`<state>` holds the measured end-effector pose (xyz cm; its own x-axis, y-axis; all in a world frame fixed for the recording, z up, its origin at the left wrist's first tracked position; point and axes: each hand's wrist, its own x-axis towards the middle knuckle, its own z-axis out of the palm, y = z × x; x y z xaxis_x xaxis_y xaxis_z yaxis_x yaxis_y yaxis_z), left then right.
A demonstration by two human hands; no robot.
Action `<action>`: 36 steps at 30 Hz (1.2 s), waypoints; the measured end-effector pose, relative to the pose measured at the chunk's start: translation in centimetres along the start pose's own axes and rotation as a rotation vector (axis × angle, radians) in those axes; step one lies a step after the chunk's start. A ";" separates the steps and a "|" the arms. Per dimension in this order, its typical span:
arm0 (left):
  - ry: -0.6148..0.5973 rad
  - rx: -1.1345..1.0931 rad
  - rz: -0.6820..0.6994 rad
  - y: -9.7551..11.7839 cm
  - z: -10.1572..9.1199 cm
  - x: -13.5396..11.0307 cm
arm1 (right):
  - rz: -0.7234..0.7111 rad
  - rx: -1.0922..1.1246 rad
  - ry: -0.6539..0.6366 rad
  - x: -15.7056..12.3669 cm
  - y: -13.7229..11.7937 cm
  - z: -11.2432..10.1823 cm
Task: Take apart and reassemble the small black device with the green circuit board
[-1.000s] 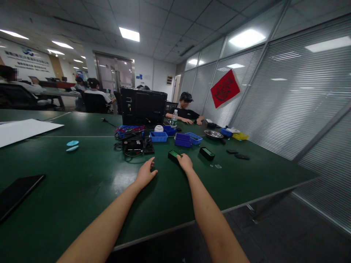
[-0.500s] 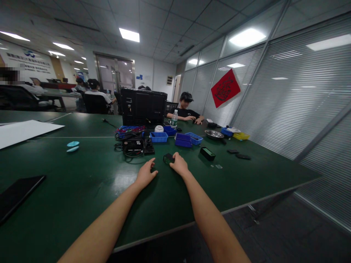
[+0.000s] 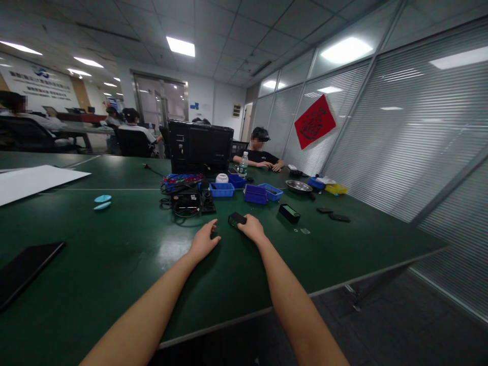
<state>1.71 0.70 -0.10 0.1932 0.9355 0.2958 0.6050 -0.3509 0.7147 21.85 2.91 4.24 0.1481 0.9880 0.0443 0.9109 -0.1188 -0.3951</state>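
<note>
My right hand (image 3: 252,228) grips the right end of a small black box (image 3: 237,218) with a green patch on its near side. The box is low over the table or on it; I cannot tell which. To its left, my left hand (image 3: 205,240) rests by the tabletop with thumb and fingers apart, holding nothing. A second black box (image 3: 289,213), with a green face on top, lies right of my right hand. Near that box are a small ring (image 3: 296,230) and a clear flat piece (image 3: 305,231).
Blue bins (image 3: 221,190), a black device with cables (image 3: 185,203) and a monitor (image 3: 200,147) stand beyond my hands. A metal bowl (image 3: 299,186) and dark flat pieces (image 3: 339,217) are to the right. A co-worker (image 3: 261,152) sits across the green table (image 3: 125,274).
My right hand has shifted slightly right along the black box, so more of its top shows. The left hand has hardly moved.
</note>
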 end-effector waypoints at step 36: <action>0.004 0.018 0.031 0.2 0.1 -0.1 | -0.098 0.503 0.132 -0.3 -1.7 3.0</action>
<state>1.84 0.57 -0.06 0.2093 0.9240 0.3200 0.6130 -0.3789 0.6933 19.15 3.15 2.13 0.1482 0.9675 0.2051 0.6302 0.0675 -0.7735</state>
